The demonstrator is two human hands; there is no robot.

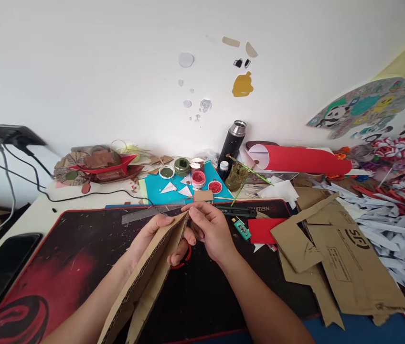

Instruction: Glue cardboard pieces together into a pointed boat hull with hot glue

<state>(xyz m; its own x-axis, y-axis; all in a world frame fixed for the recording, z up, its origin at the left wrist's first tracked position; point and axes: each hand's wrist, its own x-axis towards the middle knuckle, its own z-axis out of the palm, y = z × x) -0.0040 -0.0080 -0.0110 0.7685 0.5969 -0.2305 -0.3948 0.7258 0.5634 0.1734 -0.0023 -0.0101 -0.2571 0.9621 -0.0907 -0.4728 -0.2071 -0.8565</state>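
Note:
A long piece of brown corrugated cardboard (152,258) runs from the bottom of the view up to my hands, its layers parted along the near length. My left hand (155,234) grips it from the left, thumb on top and fingertips showing beneath its right edge. At its far tip, my right hand (209,227) pinches the corner between thumb and fingers. Red scissor-like handles (187,258) show partly behind the left fingertips. Just beyond the hands lie a clear ruler (138,216) and a black utility knife (240,211) on the dark desk mat (91,248).
Cut cardboard sheets (342,258) and heaped white paper strips (385,234) cover the right side. Open paint jars (198,179), a black thermos (231,143) and a red paper roll (303,159) stand along the wall. A phone (2,272) lies left, near power cables (80,198).

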